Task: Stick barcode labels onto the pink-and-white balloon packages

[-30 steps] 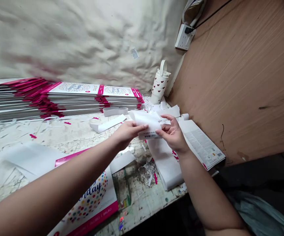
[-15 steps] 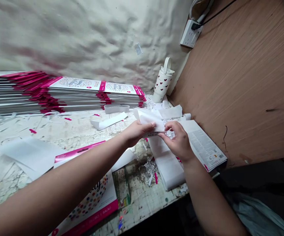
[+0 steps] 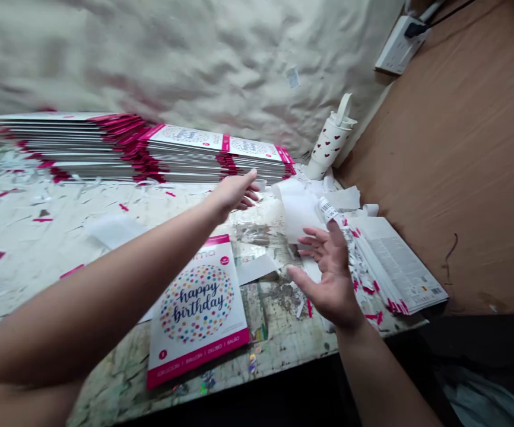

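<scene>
- Two hands, head view: left hand (image 3: 235, 193) at frame centre, fingers loose, nothing held.
- Right hand (image 3: 328, 276) right of centre, fingers spread; barcode label (image 3: 327, 209) at one fingertip.
- Handling: best carried flat, clear of paper strip (image 3: 299, 207).

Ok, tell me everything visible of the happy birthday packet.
The happy birthday packet lies face up on the worn table, slightly skewed. It looks like white card or paper, with pink bands top and bottom and a circle of multicoloured dots around dark lettering. The left forearm hides its upper left corner; contact there can't be told.
</scene>
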The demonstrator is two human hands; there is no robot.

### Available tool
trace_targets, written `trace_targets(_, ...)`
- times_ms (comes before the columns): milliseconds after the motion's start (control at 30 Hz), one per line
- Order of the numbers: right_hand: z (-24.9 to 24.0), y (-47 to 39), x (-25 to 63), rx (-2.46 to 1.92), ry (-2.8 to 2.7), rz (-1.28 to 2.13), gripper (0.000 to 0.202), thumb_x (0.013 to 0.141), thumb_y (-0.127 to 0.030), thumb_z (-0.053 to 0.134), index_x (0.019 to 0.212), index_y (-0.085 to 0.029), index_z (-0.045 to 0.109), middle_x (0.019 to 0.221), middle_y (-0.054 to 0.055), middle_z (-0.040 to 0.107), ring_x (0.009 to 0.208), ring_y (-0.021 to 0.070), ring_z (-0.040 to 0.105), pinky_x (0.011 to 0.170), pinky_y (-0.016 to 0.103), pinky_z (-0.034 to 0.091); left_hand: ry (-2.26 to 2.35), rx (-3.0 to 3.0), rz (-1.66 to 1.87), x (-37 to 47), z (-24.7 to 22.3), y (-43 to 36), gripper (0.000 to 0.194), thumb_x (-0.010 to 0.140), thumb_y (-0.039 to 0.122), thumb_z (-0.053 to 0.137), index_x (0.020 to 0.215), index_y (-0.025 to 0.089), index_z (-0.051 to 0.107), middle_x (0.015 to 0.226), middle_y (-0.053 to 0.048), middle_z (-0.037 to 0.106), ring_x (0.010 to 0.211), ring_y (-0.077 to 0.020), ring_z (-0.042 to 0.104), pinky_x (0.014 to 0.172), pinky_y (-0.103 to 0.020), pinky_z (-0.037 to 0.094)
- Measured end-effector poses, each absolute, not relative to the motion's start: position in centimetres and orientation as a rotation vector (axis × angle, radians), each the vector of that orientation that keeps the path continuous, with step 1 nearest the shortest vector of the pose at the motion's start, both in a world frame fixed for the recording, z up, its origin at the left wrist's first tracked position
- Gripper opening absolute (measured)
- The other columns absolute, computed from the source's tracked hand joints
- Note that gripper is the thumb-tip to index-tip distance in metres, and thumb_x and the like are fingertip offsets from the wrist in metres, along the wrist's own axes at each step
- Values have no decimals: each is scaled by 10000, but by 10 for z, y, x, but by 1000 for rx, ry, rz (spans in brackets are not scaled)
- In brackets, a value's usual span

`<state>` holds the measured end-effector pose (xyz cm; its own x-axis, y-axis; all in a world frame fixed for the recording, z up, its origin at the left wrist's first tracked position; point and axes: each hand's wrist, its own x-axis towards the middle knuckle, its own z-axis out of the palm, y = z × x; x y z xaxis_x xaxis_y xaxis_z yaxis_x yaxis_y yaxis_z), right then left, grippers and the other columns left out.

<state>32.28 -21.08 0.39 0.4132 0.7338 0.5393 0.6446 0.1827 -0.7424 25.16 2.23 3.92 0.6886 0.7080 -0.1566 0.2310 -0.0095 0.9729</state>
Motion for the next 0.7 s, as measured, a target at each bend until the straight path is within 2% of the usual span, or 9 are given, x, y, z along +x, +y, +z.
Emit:
trace_targets(67, -4, -196, 318, -1628, -1422, 172, 832, 778, -225, 595, 1430, -365, 96, 1400, 72, 365, 1192, 244, 452, 913, 442, 454, 883, 2093, 395, 189, 46, 33, 343, 735, 508, 542, 776, 174, 607, 744, -59, 635, 667, -174, 565, 614, -271, 406)
trace_targets(100, -8, -187, 318, -1672, -1510, 241, 830, 777, -216, 591, 1432, -369, 106, 1409, 63, 364, 1213, 248, 431, 927, 445, 439, 923, 2310, 233, 156, 47, 34, 297, 716, 477, 557, 731, 186, 617, 711, -49, 633, 660, -183, 559, 604, -276, 389)
trace_targets(167, -13, -169, 321, -1723, -1662, 457, 845, 770, -200, 581, 1445, -336, 91, 1366, 75, 432, 1175, 245, 463, 909, 430, 442, 954, 2501, -140, 92, 43, 28, 238, 706, 422, 540, 723, 207, 641, 726, -45, 653, 673, -202, 568, 610, -288, 376)
trace_targets(233, -14, -155, 326, -1792, -1743, 659, 895, 741, -189, 595, 1459, -266, 66, 1228, 101, 543, 1047, 235, 537, 863, 402, 456, 1002, 2503, -318, 42, 32, 15, 264, 683, 416, 550, 825, 216, 648, 852, -60, 671, 773, -234, 589, 655, -299, 392)
trace_targets(333, -12, -143, 334, -1930, -1785, 803, 910, 706, -166, 605, 1460, -237, 101, 962, 61, 604, 811, 193, 570, 773, 359, 462, 1136, 2439, -380, 2, 13, -5, 426, 623, 455, 607, 968, 205, 594, 985, -95, 652, 894, -277, 584, 704, -314, 405)
trace_targets(400, -11, -141, 338, -1946, -1744, 879, 906, 695, -158, 614, 1454, -266, 131, 839, 10, 572, 699, 155, 543, 704, 314, 457, 1225, 2415, -440, -7, 5, -11, 422, 608, 485, 615, 921, 203, 586, 957, -100, 656, 885, -296, 586, 688, -322, 397)
trace_targets(467, -11, -141, 341, -1922, -1646, 987, 916, 677, -161, 638, 1447, -277, 154, 774, -22, 532, 648, 131, 519, 642, 272, 447, 1274, 2379, -517, -11, 2, -11, 344, 630, 510, 588, 794, 208, 591, 867, -85, 664, 829, -297, 592, 645, -317, 380)
trace_targets(567, -12, -145, 343, -1911, -1429, 1126, 930, 657, -155, 653, 1443, -253, 164, 739, -38, 518, 610, 114, 514, 561, 232, 423, 1298, 2231, -496, -19, 1, -4, 322, 682, 522, 541, 664, 202, 567, 691, -42, 635, 686, -249, 578, 559, -289, 342)
trace_targets(700, -4, -154, 337, -1915, -1284, 1026, 874, 663, -160, 635, 1425, -214, 210, 687, -44, 539, 560, 109, 510, 522, 228, 407, 1197, 1878, -263, -33, 6, 1, 299, 705, 474, 580, 670, 176, 565, 576, 15, 550, 562, -147, 476, 500, -238, 299)
